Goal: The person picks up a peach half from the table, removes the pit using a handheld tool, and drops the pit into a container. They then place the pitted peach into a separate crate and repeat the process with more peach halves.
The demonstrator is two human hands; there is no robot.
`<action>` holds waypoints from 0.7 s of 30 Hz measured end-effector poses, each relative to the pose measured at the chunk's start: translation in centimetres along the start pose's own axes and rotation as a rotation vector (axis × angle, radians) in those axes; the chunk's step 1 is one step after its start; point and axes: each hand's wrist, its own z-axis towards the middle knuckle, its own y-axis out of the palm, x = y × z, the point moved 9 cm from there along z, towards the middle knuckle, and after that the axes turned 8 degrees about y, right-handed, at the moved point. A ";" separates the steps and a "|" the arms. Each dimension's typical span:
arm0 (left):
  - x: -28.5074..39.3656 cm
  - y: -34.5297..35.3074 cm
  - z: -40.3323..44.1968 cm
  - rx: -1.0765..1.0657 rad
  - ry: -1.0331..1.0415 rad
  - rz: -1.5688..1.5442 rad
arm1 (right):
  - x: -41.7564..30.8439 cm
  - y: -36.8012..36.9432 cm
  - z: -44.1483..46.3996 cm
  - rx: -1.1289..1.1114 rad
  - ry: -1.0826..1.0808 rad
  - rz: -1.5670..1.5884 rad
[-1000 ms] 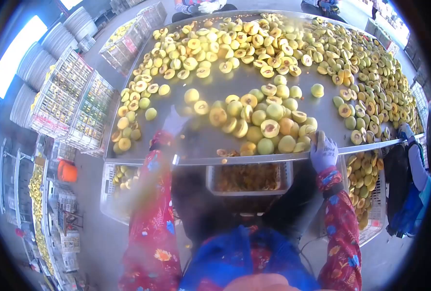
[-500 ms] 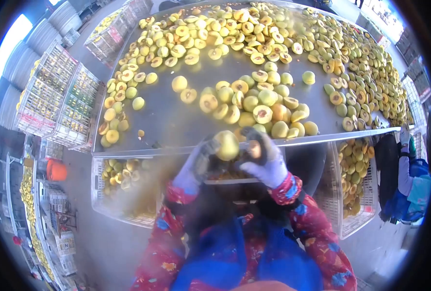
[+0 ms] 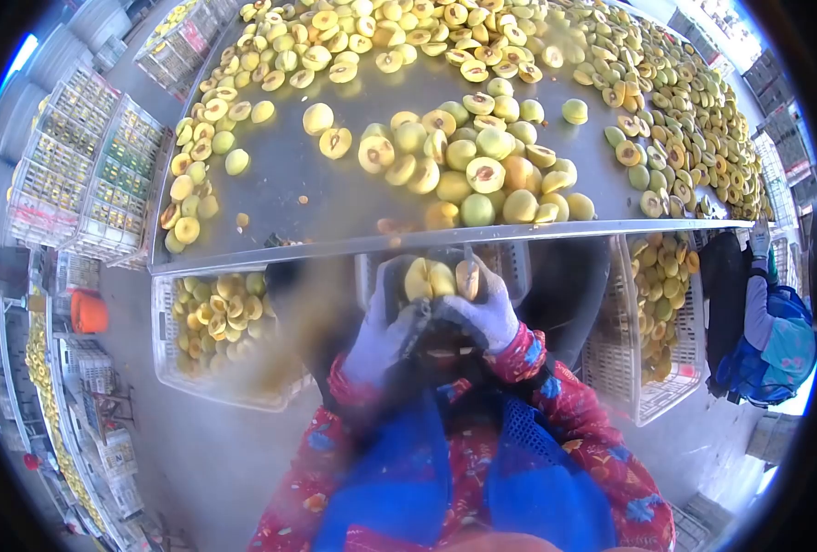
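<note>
In front of my chest, below the table's near edge, my left hand point(image 3: 383, 327) is closed around a yellow peach point(image 3: 425, 279) with a dark groove down its middle. Close beside it, my right hand point(image 3: 489, 320) grips a peach half point(image 3: 467, 278), cut face partly showing. Both hands wear pale gloves with darker fingers. A thin upright thing by the right fingertips is too small to make out. Just beyond the hands, a heap of whole and halved peaches point(image 3: 485, 175) lies on the metal table point(image 3: 270, 198).
Under the table stand white crates of peaches, one at left point(image 3: 165, 345) and one at right point(image 3: 643, 405). Stacked crates point(image 3: 54, 184) and an orange bucket point(image 3: 88, 311) are at the far left. A co-worker point(image 3: 776, 336) stands at the right table edge.
Both hands have drawn down from the table edge toward my body, keeping the fruit. The peach in my left hand now shows a groove. The view has shifted slightly.
</note>
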 end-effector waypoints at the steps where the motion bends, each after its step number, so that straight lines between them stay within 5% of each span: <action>1: 0.3 0.1 -0.2 -0.078 0.049 0.130 | 1.1 0.2 0.0 -0.019 0.150 0.138; 4: 0.6 -0.2 0.0 -0.141 0.206 0.504 | 0.2 -0.6 0.5 0.113 0.069 0.342; 6: -0.9 -2.5 0.1 0.166 -0.053 -0.120 | -1.1 -1.8 0.5 0.195 0.101 0.320; 7: -2.2 -3.1 -0.5 0.322 -0.185 -0.432 | -1.8 -3.4 1.8 0.222 -0.052 0.313; 8: -3.5 -4.4 -0.8 0.262 -0.179 -0.289 | -3.5 -4.0 2.6 0.264 -0.089 0.194; 10: -2.4 -5.0 0.2 0.072 -0.133 0.306 | -10.6 -3.8 2.8 0.529 -0.691 -0.789; 12: -4.0 -3.8 0.5 0.268 -0.161 -0.926 | -11.3 -4.3 3.1 0.677 -0.648 -0.897; 15: -1.8 -2.5 1.3 0.327 -0.097 -0.997 | -9.8 -2.4 1.9 0.471 -0.629 -1.082; 16: -2.5 -3.0 1.1 0.401 -0.114 -0.915 | -8.6 -1.1 0.8 0.370 -0.564 -1.070; 19: -1.8 -4.3 0.4 0.370 -0.019 -0.042 | -5.5 2.5 -1.8 0.133 -0.528 -0.988; 21: -2.4 -4.2 0.0 0.419 -0.029 -0.059 | -3.4 3.3 -2.5 0.098 -0.472 -1.091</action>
